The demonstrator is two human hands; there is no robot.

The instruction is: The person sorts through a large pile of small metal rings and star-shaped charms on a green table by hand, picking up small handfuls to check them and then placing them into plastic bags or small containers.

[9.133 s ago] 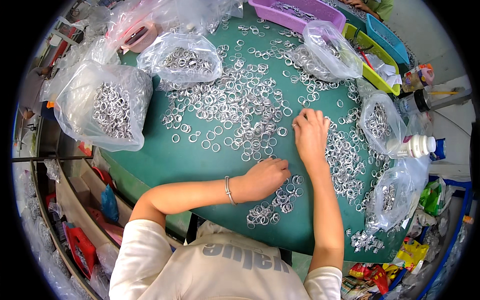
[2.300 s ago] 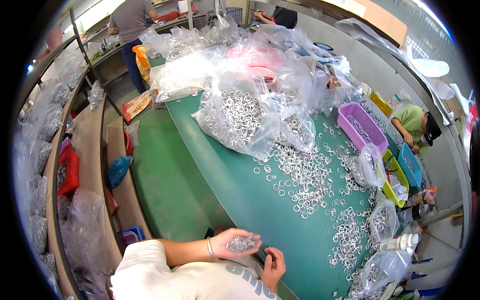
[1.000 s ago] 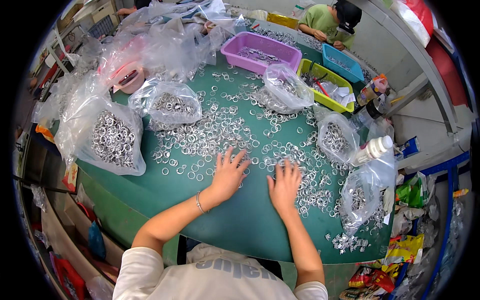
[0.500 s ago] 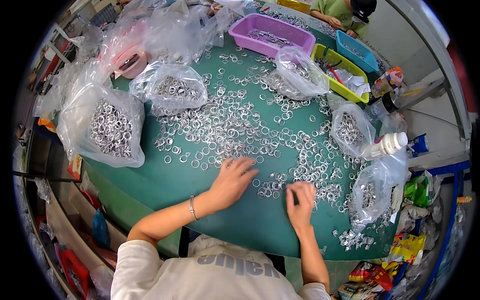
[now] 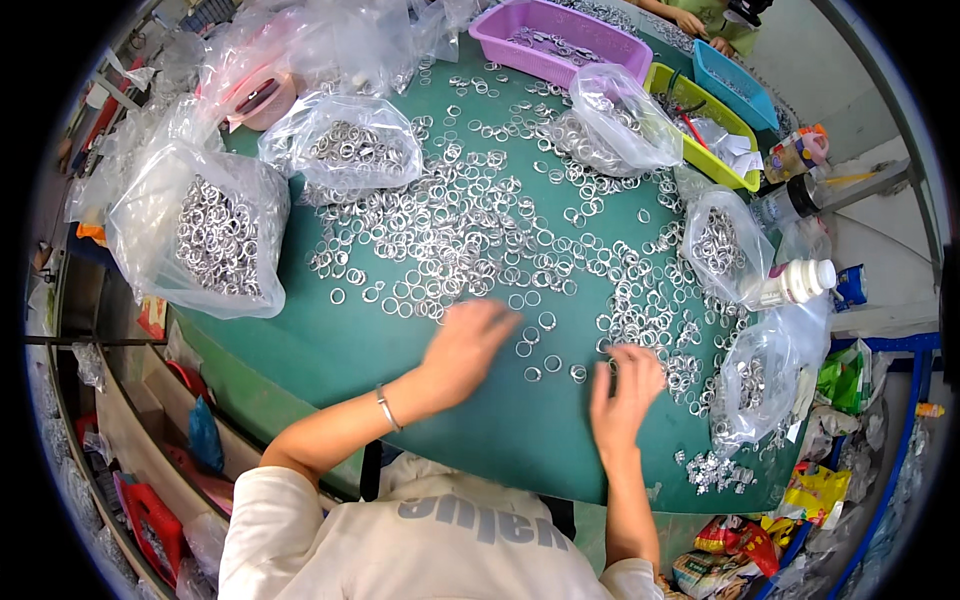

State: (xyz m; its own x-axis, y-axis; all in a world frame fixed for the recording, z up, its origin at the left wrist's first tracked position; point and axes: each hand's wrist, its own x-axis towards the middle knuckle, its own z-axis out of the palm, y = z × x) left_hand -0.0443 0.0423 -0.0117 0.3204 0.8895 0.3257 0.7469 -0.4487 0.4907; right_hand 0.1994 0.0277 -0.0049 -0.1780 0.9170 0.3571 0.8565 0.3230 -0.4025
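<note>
Silver metal rings [image 5: 455,225] lie heaped and scattered across the green tabletop [image 5: 330,370]. My left hand [image 5: 468,345], blurred at the fingertips, is over the near edge of the main heap, its fingers stretched out and apart. A bracelet [image 5: 387,408] circles that wrist. My right hand [image 5: 628,390] is beside the right-hand pile of rings [image 5: 650,315], with thumb and fingers apart and nothing visible between them. A few loose rings [image 5: 553,362] lie spread between the two hands.
Clear plastic bags of rings stand at left [image 5: 218,235], back left [image 5: 355,145], back [image 5: 610,130] and right [image 5: 722,245]. Purple [image 5: 560,60], green [image 5: 705,120] and blue [image 5: 735,85] baskets line the far side, near another person's hand [image 5: 690,22]. A white bottle [image 5: 797,283] stands at right.
The cluster of rings between my hands has spread into a few separate ones. My right hand has shifted slightly right; my left hand remains near the heap. The view has shifted a little.
</note>
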